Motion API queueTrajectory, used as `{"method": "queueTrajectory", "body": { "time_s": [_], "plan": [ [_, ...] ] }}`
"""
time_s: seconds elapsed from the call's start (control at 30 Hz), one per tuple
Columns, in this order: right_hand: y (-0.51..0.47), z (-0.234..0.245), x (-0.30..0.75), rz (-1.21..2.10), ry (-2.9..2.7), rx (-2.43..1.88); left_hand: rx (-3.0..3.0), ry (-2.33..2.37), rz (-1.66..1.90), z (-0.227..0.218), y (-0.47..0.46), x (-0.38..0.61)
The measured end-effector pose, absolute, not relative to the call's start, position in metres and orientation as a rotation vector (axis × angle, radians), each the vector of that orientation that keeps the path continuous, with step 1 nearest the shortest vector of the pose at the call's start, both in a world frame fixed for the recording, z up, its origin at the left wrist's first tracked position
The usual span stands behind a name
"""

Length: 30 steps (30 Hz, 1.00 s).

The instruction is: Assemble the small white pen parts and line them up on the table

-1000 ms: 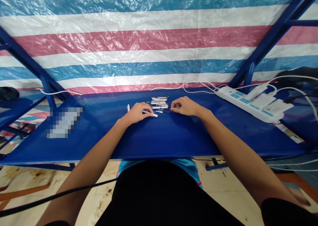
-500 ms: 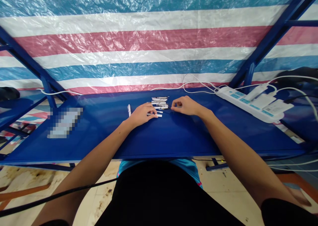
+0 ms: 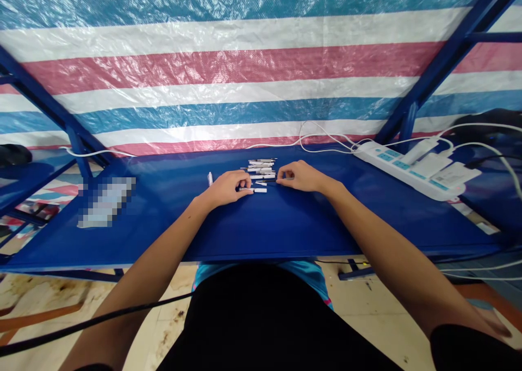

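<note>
Under left hand (image 3: pixel 227 189), white tube (image 3: pixel 260 190) pointing right

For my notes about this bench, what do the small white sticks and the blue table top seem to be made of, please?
The small white sticks look like smooth plastic, with a slight sheen, though they are too small to be sure. The blue table top looks like painted metal or coated board: its even colour is glossy, but the look leaves this open.

Blue tabletop (image 3: pixel 285 224); tarp (image 3: pixel 261 77) striped pink, white, teal.
</note>
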State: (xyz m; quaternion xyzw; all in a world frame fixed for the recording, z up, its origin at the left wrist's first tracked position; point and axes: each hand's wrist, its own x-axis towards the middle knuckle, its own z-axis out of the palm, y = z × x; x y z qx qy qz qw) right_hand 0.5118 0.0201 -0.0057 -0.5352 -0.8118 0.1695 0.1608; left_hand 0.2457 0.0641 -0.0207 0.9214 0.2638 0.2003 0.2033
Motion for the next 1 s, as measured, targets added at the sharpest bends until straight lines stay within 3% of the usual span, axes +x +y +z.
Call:
{"method": "queueTrajectory", "body": {
  "time_s": [1.0],
  "plan": [
    [0.021,-0.008,0.513,0.551,-2.225,-1.375,2.722,0.901,0.868,-0.032,0.065,0.257]
  ]
}}
